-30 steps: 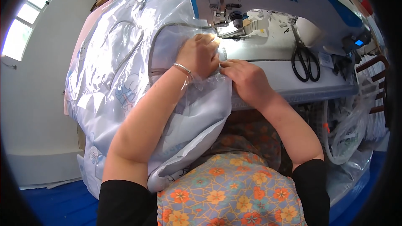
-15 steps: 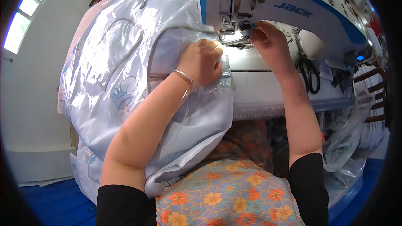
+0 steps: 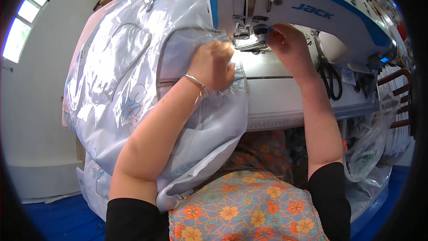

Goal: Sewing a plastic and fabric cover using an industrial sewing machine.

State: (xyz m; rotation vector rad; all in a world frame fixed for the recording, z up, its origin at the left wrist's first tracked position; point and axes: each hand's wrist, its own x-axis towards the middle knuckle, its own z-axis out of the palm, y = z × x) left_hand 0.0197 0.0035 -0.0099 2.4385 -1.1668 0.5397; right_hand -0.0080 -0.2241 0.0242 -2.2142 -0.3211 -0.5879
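A large light-blue fabric piece under clear shiny plastic (image 3: 129, 53), with grey piping and printed patterns, spreads across the left of the sewing machine (image 3: 285, 4) and hangs toward my lap. My left hand (image 3: 213, 64) is closed on the plastic-covered fabric, its curled fingertips just left of the needle area (image 3: 245, 40). On the right, under the machine's arm, my right hand (image 3: 287, 44) has its fingers bent and pinched together beside the round metal tension dial (image 3: 261, 33). What those fingers hold, if anything, is hidden.
Black-handled scissors (image 3: 330, 78) lie right of my right forearm. A ruler strip (image 3: 285, 122) runs along the table's front edge. Crumpled clear plastic (image 3: 361, 156) hangs at the right, near a wooden chair (image 3: 397, 98). A white wall (image 3: 40, 116) stands at the left.
The view has shifted slightly. Both hands stay in nearly the same places, with the left hand still on the fabric and the right still by the dial.
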